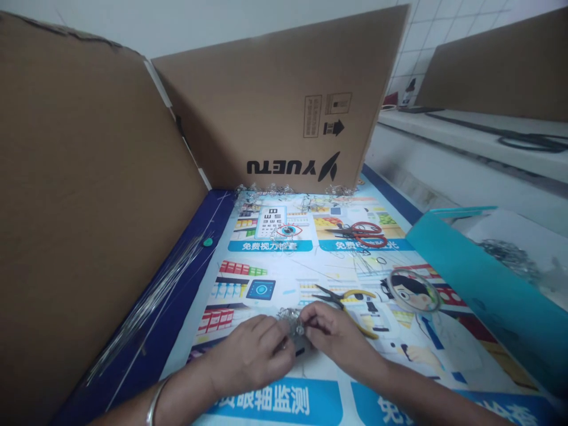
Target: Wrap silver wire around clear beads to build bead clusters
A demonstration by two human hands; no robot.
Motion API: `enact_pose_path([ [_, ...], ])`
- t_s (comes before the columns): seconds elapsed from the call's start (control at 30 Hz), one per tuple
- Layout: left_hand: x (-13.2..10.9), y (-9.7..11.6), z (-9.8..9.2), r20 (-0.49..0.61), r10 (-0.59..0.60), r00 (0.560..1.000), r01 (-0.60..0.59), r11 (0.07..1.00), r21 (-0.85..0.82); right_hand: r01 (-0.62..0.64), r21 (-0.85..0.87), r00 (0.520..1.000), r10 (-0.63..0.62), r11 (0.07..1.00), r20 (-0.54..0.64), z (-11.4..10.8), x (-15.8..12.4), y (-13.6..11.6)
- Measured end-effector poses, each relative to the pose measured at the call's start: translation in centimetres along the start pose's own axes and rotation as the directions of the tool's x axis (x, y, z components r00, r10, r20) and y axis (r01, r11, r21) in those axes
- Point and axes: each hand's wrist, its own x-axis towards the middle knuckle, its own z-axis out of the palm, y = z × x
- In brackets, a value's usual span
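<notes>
A small silvery cluster of wire and clear bead-like bits (290, 319) sits between my two hands, low over the printed mat. My left hand (252, 355) has its fingers curled in at the cluster's left side, with a bangle on the wrist. From the right, my right hand (332, 334) pinches the cluster's edge with thumb and forefinger. My fingers hide part of the cluster. Just beyond my right hand lie pliers with yellow and black handles (350, 299), jaws apart.
Red-handled scissors (366, 234) lie farther back, near loose wire pieces. A clear ring-shaped coil (412, 290) is at right, beside a teal box (479, 296) holding metallic bits. Long straight wires (151, 296) lie at left. Cardboard panels (275, 118) stand behind and left.
</notes>
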Motion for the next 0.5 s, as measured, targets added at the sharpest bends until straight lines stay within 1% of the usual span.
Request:
enact_pose_path([
  [0.1,-0.2,-0.1,0.1,0.001,-0.044,0.999,0.044,0.998,-0.035,-0.005,-0.029,1.000,0.005,1.000,0.001,-0.1,0.0,0.2],
  [0.27,-1.0,-0.3,0.7,-0.039,-0.138,0.990,0.129,0.974,-0.187,0.005,-0.077,1.000,-0.004,0.997,0.020,0.0,-0.2,0.2],
  [0.4,-1.4,-0.3,0.9,-0.067,-0.178,0.982,0.156,0.953,-0.259,0.042,-0.150,0.999,-0.042,0.988,0.006,0.2,-0.2,0.4],
  [0.5,-1.3,-0.2,1.0,-0.084,-0.213,0.973,0.179,0.938,-0.297,0.049,-0.166,0.999,-0.050,0.985,-0.004,0.3,-0.1,0.4],
])
